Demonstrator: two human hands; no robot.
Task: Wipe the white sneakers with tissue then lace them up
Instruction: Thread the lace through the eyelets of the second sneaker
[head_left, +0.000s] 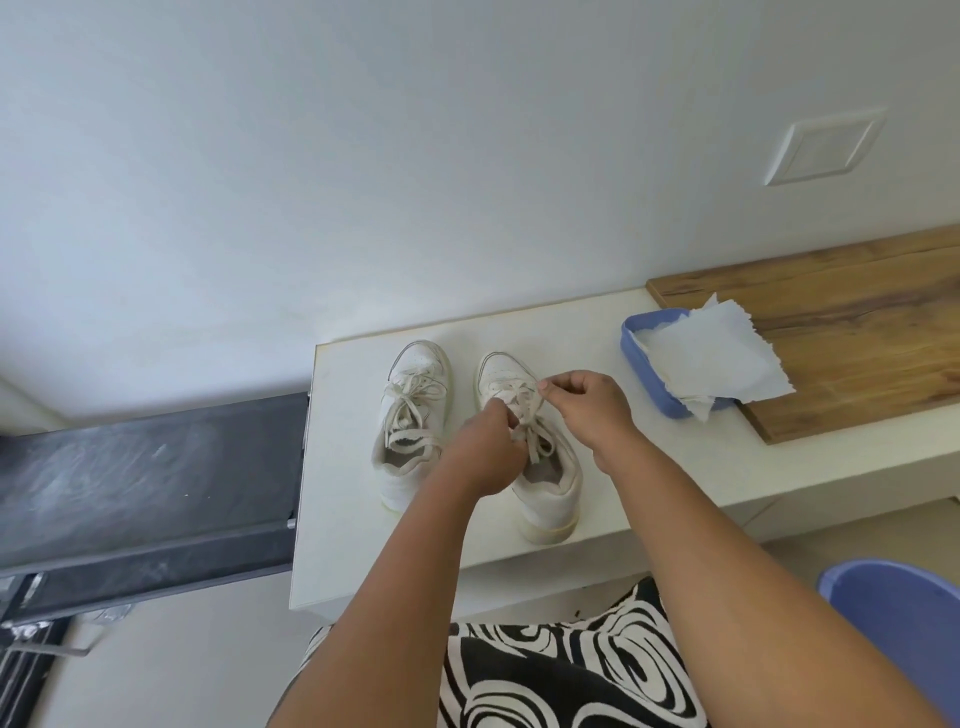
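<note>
Brightness: bright, even daylight tone, slightly cool and bluish across the wall (363, 156)
Source: soft and diffuse, direction hard to tell; no lamp in view
Shadows: faint and soft-edged under the sneakers (467, 431) and beneath both forearms on the white table (343, 467); darker shade under the table's near edge
Glare: the tissue (717, 358) and the table's far edge are close to washed out, with little texture left
Focus: centre fairly sharp, laces readable; slight softness throughout, like compression
Distortion: wide-angle stretch, forearms balloon toward the near edge, the wooden board (831, 322) slants at right
Edges: blue tub (904, 623) at near right looks soft
</note>
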